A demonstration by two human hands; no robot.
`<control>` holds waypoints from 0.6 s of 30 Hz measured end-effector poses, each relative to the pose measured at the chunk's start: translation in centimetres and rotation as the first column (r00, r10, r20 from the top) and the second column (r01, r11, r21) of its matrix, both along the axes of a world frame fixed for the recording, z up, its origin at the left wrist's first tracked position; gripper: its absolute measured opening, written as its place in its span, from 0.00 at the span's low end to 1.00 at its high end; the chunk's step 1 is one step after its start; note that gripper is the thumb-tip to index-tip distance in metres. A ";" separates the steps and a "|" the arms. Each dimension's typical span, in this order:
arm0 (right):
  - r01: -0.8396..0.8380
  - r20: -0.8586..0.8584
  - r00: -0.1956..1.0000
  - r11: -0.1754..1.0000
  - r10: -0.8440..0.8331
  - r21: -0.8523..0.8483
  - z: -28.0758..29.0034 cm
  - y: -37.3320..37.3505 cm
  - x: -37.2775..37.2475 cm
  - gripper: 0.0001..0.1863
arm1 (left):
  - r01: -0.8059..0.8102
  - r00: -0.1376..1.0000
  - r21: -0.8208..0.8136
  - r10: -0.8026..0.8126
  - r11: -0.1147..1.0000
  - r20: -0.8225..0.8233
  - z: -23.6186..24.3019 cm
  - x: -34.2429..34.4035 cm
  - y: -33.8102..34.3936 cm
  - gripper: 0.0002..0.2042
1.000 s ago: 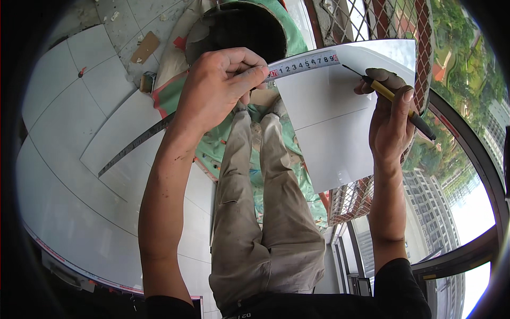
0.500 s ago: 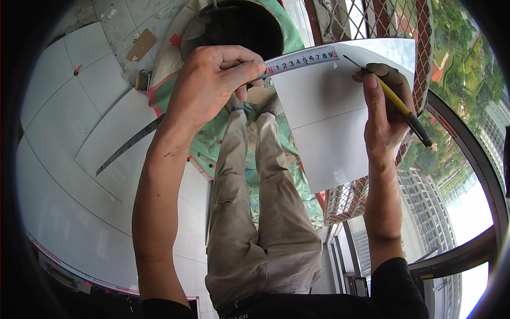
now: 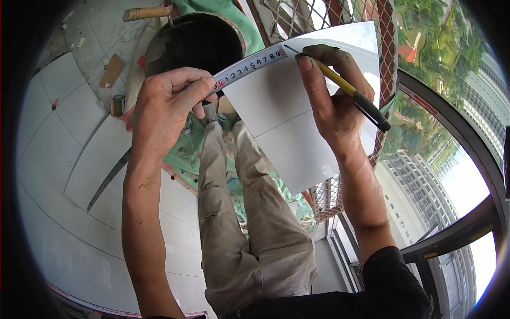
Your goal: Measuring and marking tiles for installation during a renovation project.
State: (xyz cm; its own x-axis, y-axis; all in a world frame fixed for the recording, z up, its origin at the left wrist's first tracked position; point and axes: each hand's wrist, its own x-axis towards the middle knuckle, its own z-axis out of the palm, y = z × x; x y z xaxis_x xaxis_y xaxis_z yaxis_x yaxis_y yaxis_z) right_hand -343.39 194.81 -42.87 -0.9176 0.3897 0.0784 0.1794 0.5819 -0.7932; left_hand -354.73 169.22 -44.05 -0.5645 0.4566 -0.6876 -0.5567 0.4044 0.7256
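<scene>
My left hand (image 3: 164,109) pinches a measuring tape's blade (image 3: 249,68) between thumb and fingers. The blade curves along the far edge of a white tile (image 3: 297,143), and its dark other length (image 3: 110,178) hangs past my left forearm; no tape case is visible. My right hand (image 3: 340,101) is closed round a yellow and black pencil-like marker (image 3: 340,80). Its thin dark tip lies at the tile's far edge, by the right end of the visible blade; whether it touches the tile I cannot tell. A thin dark line crosses the tile's middle.
A dark bucket (image 3: 196,45) stands beyond my left hand, a wooden-handled tool (image 3: 146,13) at its rim. Green sheeting (image 3: 186,149) lies round my feet. Rusty mesh (image 3: 385,64) and a window frame (image 3: 451,117) border the right. Large pale tiles (image 3: 58,181) cover the left; cardboard (image 3: 111,72) lies behind.
The whole view has shifted, so hands, tape and tile appear further left. The marker's tip has come closer to the blade's right end. Both hands keep their grips.
</scene>
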 end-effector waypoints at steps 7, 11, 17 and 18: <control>-0.005 0.024 1.000 1.000 0.005 -0.001 -0.1 0.1 -0.1 0.08 | -0.012 0.999 -0.036 0.011 0.999 -0.032 0.4 0.1 0.5 0.10; 0.002 0.021 1.000 1.000 -0.002 -0.008 -0.2 0.0 0.0 0.09 | -0.032 0.999 -0.025 0.032 0.999 -0.036 0.4 0.1 0.4 0.10; -0.015 0.019 1.000 1.000 0.014 0.024 -0.3 0.1 0.0 0.09 | -0.040 0.999 -0.028 0.040 0.999 -0.016 0.3 0.4 0.5 0.09; -0.014 0.022 1.000 1.000 0.014 0.023 -0.2 0.1 0.0 0.09 | -0.037 0.999 -0.050 0.036 0.998 -0.020 0.6 0.4 0.6 0.09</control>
